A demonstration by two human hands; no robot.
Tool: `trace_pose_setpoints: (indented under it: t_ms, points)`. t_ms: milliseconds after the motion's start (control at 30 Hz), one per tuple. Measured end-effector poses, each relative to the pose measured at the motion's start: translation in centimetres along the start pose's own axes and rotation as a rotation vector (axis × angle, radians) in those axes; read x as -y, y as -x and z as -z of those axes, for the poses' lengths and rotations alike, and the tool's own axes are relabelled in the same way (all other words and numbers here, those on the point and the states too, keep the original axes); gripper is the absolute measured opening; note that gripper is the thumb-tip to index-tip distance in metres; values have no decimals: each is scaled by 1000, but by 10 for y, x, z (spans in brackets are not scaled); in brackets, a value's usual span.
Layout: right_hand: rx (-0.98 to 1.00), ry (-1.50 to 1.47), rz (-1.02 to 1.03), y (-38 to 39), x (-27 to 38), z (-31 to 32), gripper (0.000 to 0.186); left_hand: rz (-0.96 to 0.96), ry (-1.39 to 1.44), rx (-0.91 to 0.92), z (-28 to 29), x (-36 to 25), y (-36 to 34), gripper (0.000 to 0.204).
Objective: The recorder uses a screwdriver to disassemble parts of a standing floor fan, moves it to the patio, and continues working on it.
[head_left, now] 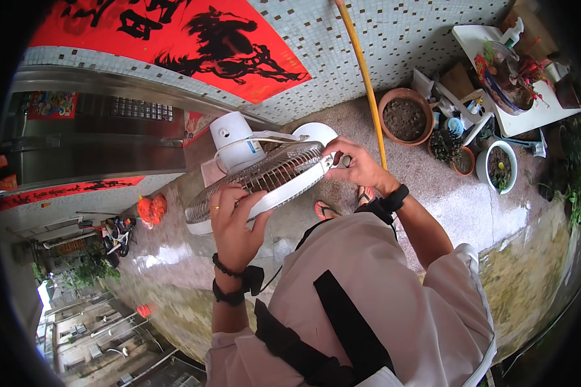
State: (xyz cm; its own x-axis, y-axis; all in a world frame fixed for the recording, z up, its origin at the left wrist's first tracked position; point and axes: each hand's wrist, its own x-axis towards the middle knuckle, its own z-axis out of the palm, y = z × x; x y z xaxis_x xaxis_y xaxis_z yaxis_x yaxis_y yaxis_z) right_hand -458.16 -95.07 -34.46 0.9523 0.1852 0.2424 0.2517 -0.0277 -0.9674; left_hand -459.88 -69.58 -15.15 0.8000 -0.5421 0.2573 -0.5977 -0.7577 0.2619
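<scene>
A white electric fan (290,192) stands tilted in front of me, its wire guard edged by a white rim. Behind the guard is the white motor housing (237,140), and the round white base (315,133) shows beyond. My left hand (234,226) grips the near left part of the rim, fingertips on the guard wires. At the guard's right end my right hand (361,168) pinches the rim beside a small metal fitting (329,161). The blades are mostly hidden behind the guard.
A yellow pole (363,64) leans on the tiled wall. To the right are a brown clay pot (405,116), a white pot (497,166) and a cluttered white table (529,122). A red bag (152,209) lies left. Parts of the floor look wet.
</scene>
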Motion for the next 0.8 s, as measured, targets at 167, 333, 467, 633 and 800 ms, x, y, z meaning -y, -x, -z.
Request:
trace_pose_setpoints:
  t_ms: [167,333,467,633,800]
  points:
    - [73,104,98,-9,-5,8,41,14,-21,26,3,-2,-6,35]
    - [111,39,97,-19,-12,17,37,21,9,92,7,1,-11,34]
    - [147,17,46,-27,-6,21,36,-7,-28,70,7,4,-11,33]
    - [190,52,61,-32,-3,25,36,-9,-56,30,5,1,-12,31]
    - [186,126,8,-31,-2,26,36,-47,-1,-20,1,4,-6,31]
